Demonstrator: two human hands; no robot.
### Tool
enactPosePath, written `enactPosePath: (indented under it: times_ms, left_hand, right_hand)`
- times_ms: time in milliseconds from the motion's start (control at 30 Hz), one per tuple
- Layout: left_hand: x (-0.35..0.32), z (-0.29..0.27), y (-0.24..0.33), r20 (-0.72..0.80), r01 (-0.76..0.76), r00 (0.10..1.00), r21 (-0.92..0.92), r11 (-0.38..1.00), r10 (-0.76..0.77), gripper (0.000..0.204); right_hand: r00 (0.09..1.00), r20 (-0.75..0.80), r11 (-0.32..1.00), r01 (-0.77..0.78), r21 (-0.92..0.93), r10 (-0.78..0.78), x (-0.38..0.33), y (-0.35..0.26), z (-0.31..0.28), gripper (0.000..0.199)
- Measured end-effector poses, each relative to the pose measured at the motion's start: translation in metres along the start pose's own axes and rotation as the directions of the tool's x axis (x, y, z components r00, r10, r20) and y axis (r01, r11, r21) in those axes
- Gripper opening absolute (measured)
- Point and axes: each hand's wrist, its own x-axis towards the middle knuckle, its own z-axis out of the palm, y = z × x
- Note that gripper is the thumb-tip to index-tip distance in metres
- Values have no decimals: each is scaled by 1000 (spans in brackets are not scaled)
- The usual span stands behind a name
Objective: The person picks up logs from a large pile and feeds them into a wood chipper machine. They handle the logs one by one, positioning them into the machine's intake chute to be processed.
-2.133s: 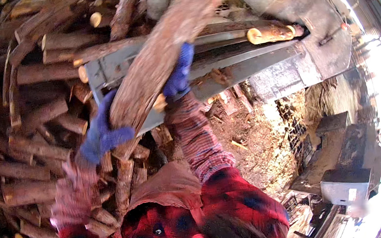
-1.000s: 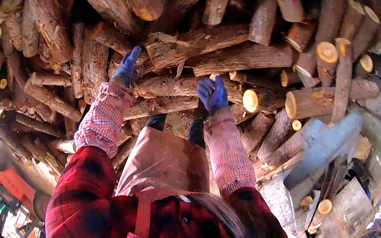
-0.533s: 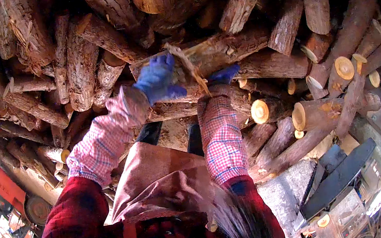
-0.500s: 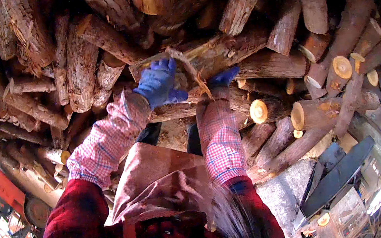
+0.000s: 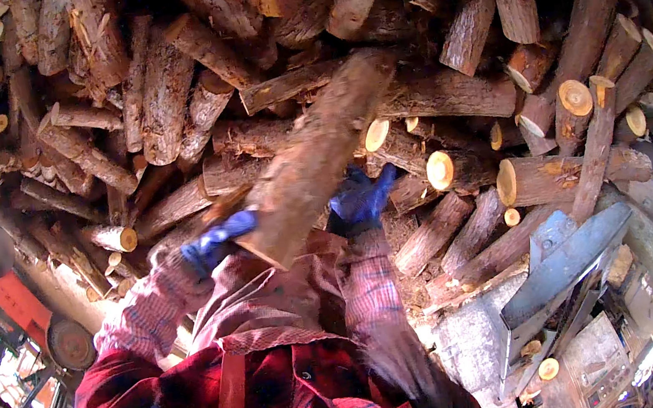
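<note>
Since half a second ago you have pulled a log (image 5: 312, 164) out of the woodpile (image 5: 445, 93) — it now slants up from your chest; your left hand (image 5: 218, 239) is clamped at its lower end; your right hand (image 5: 360, 199) grips its underside — both blue-gloved.

Long split log (image 5: 316, 159), rough brown bark on one face, pale torn wood at the near end, tilted with far end up and to the right, lifted clear above the heaped log pile (image 5: 159, 102)
</note>
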Motion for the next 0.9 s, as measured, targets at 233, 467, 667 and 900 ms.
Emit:
enactPosePath:
  times_ms: [233, 467, 667, 900]
  left_hand:
    - [-62, -7, -29, -183, 59, 982, 36, 998, -51, 62]
    - [-118, -6, 22, -110, -72, 989, 253, 965, 103, 55]
    - [-118, 152, 146, 497, -759, 626, 564, 324, 601, 76]
    - [-48, 375, 87, 743, -872, 433, 202, 447, 510, 109]
  right_hand:
    - [917, 171, 919, 381, -102, -361, 99, 70, -113, 59]
    - [717, 348, 782, 617, 85, -604, -48, 43, 31, 55]
    - [-42, 359, 174, 817, 549, -933, -200, -81, 112, 49]
    - [-288, 153, -165, 827, 538, -945, -466, -179, 24, 73]
